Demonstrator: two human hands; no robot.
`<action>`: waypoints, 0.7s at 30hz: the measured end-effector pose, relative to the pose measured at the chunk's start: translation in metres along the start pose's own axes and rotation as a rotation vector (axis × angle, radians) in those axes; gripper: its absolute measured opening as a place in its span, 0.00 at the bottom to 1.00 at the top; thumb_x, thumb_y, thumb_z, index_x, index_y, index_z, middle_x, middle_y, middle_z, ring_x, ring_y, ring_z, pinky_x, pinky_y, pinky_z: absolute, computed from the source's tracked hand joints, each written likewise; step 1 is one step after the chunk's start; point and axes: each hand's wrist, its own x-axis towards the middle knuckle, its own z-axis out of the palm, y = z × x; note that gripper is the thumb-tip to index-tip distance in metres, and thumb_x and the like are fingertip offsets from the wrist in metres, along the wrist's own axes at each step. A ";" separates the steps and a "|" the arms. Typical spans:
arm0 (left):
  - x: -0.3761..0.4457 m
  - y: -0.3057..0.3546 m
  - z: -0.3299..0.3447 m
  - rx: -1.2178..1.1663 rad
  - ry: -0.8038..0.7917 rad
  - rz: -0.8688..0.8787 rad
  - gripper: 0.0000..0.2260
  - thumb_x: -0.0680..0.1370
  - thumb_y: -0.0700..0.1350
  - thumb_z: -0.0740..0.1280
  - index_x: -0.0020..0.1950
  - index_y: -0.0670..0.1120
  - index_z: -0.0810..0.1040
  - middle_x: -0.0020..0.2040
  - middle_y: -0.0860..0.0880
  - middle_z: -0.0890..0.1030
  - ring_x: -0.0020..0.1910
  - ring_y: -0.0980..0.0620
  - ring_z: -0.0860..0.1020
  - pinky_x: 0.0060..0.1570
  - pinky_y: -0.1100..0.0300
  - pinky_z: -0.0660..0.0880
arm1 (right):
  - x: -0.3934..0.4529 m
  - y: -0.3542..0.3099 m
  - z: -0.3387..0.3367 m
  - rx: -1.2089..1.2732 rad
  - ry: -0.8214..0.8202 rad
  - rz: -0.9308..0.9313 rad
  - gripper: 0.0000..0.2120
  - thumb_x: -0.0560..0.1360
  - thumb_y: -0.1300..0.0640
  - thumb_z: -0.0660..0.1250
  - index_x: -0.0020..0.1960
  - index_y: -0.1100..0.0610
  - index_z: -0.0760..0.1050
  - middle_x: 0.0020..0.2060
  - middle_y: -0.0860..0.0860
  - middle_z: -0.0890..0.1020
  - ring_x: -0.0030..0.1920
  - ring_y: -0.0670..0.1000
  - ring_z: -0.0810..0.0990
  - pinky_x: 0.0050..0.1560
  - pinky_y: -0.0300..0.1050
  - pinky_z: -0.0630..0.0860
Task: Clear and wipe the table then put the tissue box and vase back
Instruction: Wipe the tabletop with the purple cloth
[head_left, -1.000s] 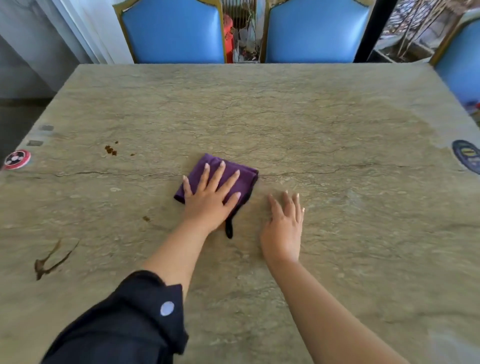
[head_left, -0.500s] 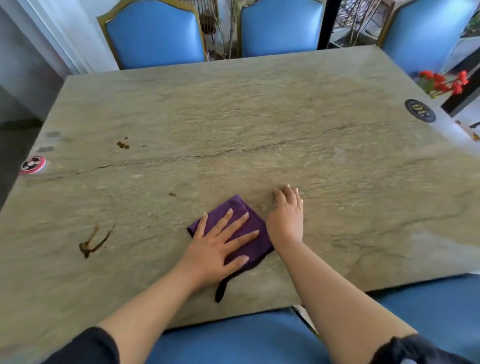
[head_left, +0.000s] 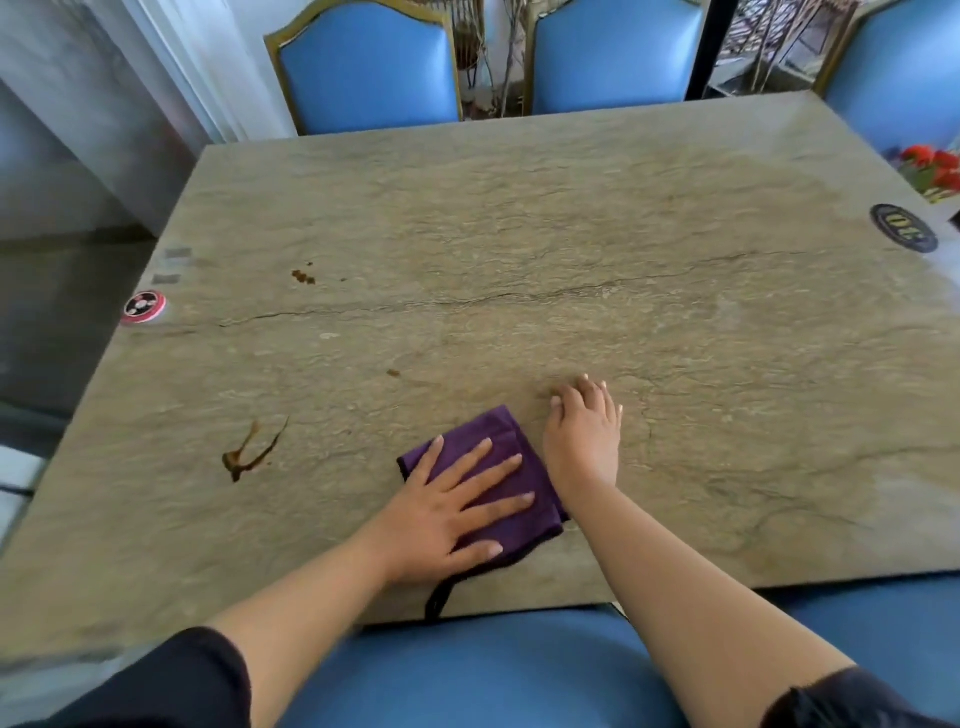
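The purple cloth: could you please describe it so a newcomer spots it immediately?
On the stone table, look at the near edge. The folded purple cloth lies flat there under the left hand, beside the right hand. Nothing else on the table is purple.

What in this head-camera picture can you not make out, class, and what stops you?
- Cloth: its middle lies under the left hand.
- Dark sticker: print too small and skewed to read.
- Red flowers: cut off by the right edge; no vase visible.
- Tissue box: out of view.
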 end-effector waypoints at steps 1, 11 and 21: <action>-0.008 -0.011 -0.001 0.019 -0.013 0.047 0.24 0.80 0.64 0.50 0.76 0.66 0.50 0.79 0.59 0.47 0.78 0.51 0.43 0.72 0.38 0.39 | -0.001 -0.007 0.003 -0.025 -0.030 -0.028 0.18 0.82 0.55 0.52 0.68 0.55 0.70 0.76 0.55 0.60 0.77 0.55 0.50 0.77 0.52 0.44; 0.076 -0.145 -0.034 -0.117 0.015 -0.721 0.24 0.78 0.66 0.44 0.73 0.70 0.41 0.77 0.62 0.37 0.77 0.54 0.36 0.72 0.37 0.36 | 0.024 -0.069 0.042 -0.100 -0.045 0.062 0.17 0.81 0.53 0.52 0.68 0.54 0.68 0.74 0.60 0.58 0.76 0.60 0.49 0.75 0.55 0.47; 0.017 -0.173 -0.028 -0.067 -0.092 0.030 0.25 0.78 0.66 0.46 0.75 0.69 0.46 0.77 0.63 0.40 0.76 0.55 0.35 0.71 0.44 0.29 | 0.023 -0.119 0.075 -0.060 0.232 0.244 0.17 0.77 0.61 0.56 0.65 0.58 0.70 0.70 0.58 0.66 0.74 0.58 0.57 0.76 0.54 0.46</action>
